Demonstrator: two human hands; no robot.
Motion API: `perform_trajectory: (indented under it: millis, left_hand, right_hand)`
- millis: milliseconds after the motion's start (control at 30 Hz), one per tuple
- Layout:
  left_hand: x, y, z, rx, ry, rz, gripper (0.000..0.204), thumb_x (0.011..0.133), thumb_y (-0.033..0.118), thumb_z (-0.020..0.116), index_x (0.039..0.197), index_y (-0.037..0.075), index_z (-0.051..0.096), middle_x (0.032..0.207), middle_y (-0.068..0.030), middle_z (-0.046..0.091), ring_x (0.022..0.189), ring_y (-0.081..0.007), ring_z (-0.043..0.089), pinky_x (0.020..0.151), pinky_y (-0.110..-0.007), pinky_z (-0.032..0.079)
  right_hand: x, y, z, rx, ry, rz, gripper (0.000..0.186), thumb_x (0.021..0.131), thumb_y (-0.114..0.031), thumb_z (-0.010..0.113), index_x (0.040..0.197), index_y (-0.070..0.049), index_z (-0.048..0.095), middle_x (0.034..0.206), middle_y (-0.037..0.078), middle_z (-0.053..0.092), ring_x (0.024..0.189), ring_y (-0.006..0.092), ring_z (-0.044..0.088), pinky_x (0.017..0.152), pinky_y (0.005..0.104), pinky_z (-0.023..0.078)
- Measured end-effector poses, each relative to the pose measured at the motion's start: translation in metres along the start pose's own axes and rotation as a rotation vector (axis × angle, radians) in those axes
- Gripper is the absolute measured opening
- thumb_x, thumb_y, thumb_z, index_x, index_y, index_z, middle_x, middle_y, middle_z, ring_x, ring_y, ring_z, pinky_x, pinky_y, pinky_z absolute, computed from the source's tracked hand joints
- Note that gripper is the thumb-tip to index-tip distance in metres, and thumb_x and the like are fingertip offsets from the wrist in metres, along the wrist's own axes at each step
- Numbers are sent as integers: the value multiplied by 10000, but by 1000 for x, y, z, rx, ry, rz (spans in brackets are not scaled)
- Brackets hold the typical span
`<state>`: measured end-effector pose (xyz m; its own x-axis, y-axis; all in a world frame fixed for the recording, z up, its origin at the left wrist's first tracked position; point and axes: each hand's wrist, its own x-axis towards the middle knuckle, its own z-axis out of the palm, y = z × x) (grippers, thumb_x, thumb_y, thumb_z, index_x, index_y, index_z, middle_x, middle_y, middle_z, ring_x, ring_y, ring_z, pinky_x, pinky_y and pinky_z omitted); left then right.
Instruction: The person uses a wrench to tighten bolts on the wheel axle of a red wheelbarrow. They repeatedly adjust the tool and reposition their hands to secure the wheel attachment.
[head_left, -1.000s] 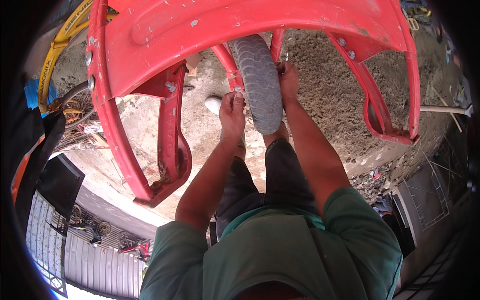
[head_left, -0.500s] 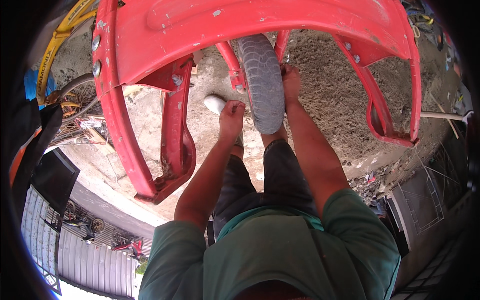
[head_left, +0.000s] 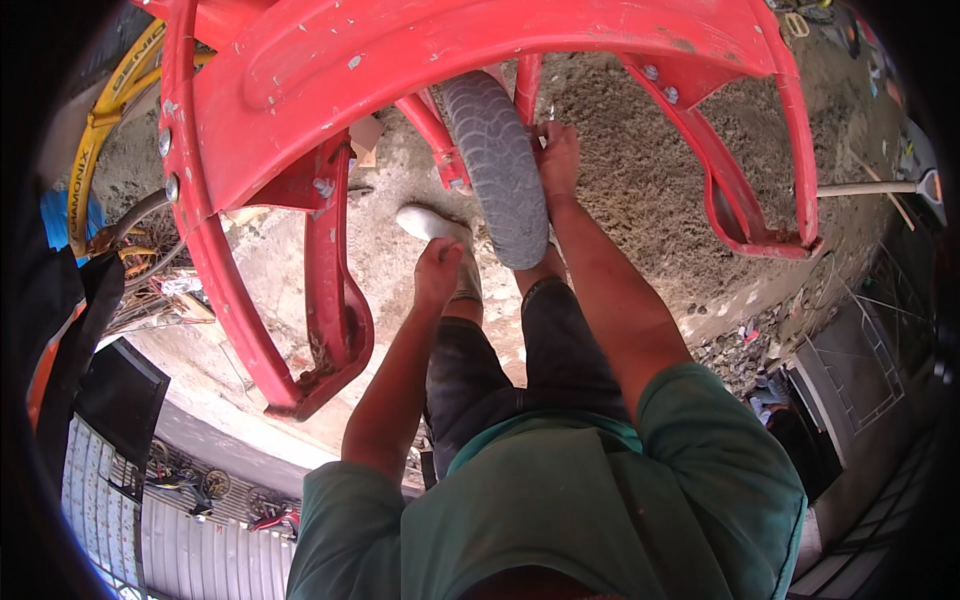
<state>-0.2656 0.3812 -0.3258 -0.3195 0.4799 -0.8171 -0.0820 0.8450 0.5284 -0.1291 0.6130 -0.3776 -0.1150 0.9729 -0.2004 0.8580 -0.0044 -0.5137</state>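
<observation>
Bicycle frame (head_left: pixel 105 130), yellow, sits far left at the picture's edge, next to a tangle of spoked wheels (head_left: pixel 150 260) and scrap. Right of that, a red overturned wheelbarrow (head_left: pixel 420 60) arches across the top; its left handle leg (head_left: pixel 330 290) runs down to the concrete ground (head_left: pixel 270 270), and its right leg (head_left: pixel 760 180) ends over the rough dirt (head_left: pixel 640 180). Your left hand (head_left: pixel 438 272) is curled into a loose fist just left of the grey tyre (head_left: pixel 497 165), near its lower end; can't tell if it's holding anything, and it looks just clear of the rubber. A white shoe (head_left: pixel 430 225) sits on the ground right above that hand. The tyre hangs centre frame between the red fork struts (head_left: pixel 435 140), tread facing you, lower end close to your knee. Your right hand (head_left: pixel 558 158) is on the tyre's right side, up by the strut, fingers closed against the wheel area; the exact part gripped is hidden. Far right, a wooden tool handle (head_left: pixel 860 188) lies across the dirt, with a wire rack (head_left: pixel 850 360) and rubble below it.
</observation>
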Motion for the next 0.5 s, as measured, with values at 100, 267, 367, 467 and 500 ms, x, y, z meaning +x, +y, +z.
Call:
perform_trajectory:
  millis: [100, 267, 367, 467, 500]
  left_hand:
    - [1, -5, -3, -14, -5, -9, 277, 905, 232, 666, 1078, 15, 667, 962, -127, 708, 900, -213, 670, 823, -330, 514]
    - [3, -7, -3, 3, -28, -18, 272, 906, 231, 665, 1083, 25, 670, 968, -129, 708, 904, -211, 668, 824, -329, 513]
    - [3, -10, -1, 0, -26, -13, 262, 906, 224, 660, 1073, 22, 669, 961, -127, 707, 896, -205, 668, 819, -325, 513]
    - [1, -10, 0, -17, -27, -23, 254, 906, 216, 655, 1065, 18, 668, 955, -122, 706, 888, -196, 667, 813, -320, 513]
    - [0, -10, 0, -24, -28, -30, 251, 905, 213, 654, 1063, 18, 667, 953, -121, 705, 885, -193, 667, 811, -319, 513]
  right_hand:
    - [0, -2, -3, -8, -80, 45, 239, 721, -190, 789, 892, -108, 643, 927, 160, 571, 953, 371, 564, 847, 482, 452]
    - [1, 1, 1, -135, -134, 133, 250, 776, -290, 751, 953, -131, 675, 950, 163, 584, 970, 372, 564, 871, 482, 440]
    - [-1, -4, 0, -42, -18, 171, 197, 792, -283, 732, 884, -116, 680, 967, 162, 585, 980, 372, 562, 868, 480, 443]
    - [-1, -7, -9, 58, -134, 60, 227, 815, -316, 711, 901, -108, 679, 1003, 173, 585, 1001, 375, 558, 882, 488, 442]
    - [-1, -9, -9, 36, -137, 53, 242, 812, -318, 717, 925, -109, 672, 1005, 173, 584, 1003, 375, 557, 881, 489, 442]
